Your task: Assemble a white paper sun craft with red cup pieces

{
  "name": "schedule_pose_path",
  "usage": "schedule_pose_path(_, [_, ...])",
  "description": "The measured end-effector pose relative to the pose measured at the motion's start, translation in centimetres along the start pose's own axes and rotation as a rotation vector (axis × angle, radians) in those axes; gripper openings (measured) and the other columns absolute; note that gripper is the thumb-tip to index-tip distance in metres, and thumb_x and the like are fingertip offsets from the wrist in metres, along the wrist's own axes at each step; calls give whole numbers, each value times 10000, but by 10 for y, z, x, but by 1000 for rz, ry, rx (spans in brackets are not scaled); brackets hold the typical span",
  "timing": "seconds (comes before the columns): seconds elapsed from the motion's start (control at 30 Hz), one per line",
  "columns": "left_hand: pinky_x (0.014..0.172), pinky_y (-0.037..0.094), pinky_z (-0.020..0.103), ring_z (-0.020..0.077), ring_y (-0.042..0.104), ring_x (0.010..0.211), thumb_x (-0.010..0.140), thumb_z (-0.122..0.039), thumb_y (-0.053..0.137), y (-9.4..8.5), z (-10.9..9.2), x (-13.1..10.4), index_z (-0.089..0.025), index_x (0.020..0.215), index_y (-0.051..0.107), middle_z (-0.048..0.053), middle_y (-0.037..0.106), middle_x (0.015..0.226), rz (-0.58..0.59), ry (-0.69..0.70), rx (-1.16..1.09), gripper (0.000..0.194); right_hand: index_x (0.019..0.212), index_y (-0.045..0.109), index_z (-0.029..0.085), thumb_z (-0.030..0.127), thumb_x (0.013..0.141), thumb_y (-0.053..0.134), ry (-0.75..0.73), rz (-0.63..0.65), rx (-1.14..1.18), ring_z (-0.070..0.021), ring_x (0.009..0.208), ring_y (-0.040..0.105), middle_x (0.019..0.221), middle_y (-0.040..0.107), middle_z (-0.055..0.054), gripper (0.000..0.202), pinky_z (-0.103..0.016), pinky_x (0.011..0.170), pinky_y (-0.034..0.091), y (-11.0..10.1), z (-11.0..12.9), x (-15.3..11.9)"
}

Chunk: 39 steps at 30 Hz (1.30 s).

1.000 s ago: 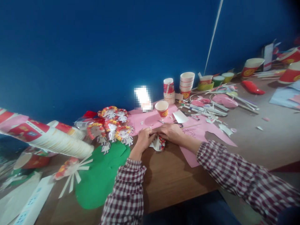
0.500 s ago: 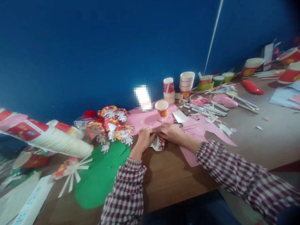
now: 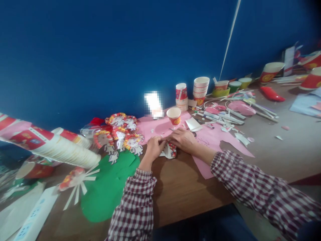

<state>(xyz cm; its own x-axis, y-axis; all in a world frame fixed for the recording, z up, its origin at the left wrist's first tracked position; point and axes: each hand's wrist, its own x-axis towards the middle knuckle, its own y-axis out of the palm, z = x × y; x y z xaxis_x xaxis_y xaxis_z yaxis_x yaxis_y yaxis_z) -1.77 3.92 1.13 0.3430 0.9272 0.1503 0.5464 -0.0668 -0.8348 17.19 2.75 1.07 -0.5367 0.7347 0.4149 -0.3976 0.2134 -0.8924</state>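
Above the wooden table, my left hand (image 3: 153, 147) pinches a curled red-and-white printed paper piece (image 3: 172, 152) at its left side. My right hand (image 3: 184, 138) bends over the same piece from the right, its fingers closed at the top edge. The fingertips of both hands nearly meet, and they hide the upper part of the paper. Just beyond them, a single paper cup (image 3: 174, 116) stands upright on the pink paper (image 3: 147, 129).
Left of my hands lie several cut-out paper figures (image 3: 120, 134) and a green paper sheet (image 3: 107, 194). A long stack of paper cups (image 3: 65, 149) leans in from the left. Pens (image 3: 222, 117) and scraps lie at right, near another cup stack (image 3: 200, 90).
The paper piece sits slightly higher and is turned a little between my fingers. Both hands stay in nearly the same place, and the view has shifted very slightly.
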Motion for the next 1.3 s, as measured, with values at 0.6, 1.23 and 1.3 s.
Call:
schedule_pose_path(0.6, [708,457,282,186,650,793,788,-291,572,0,5,0,-167,841,728,70,732,848,-95,-170,-15,207,1012,643,158,269,912,460,-162,-85,178,-180,918,574,929,662,-77,236,-362,957,373,0,4,2])
schedule_pose_path(1.23, [697,453,251,157,617,749,815,-277,561,6,4,0,-138,812,708,59,700,788,-104,9,-67,203,968,671,210,303,916,490,4,-99,15,-185,915,520,962,672,-44,210,-326,869,311,1,-11,1])
schedule_pose_path(1.3, [695,456,247,159,622,755,820,-282,555,7,4,0,-140,827,709,58,705,797,-101,5,-91,210,930,680,210,306,918,486,10,-92,-1,-180,857,517,915,671,-40,217,-316,825,317,1,-10,1])
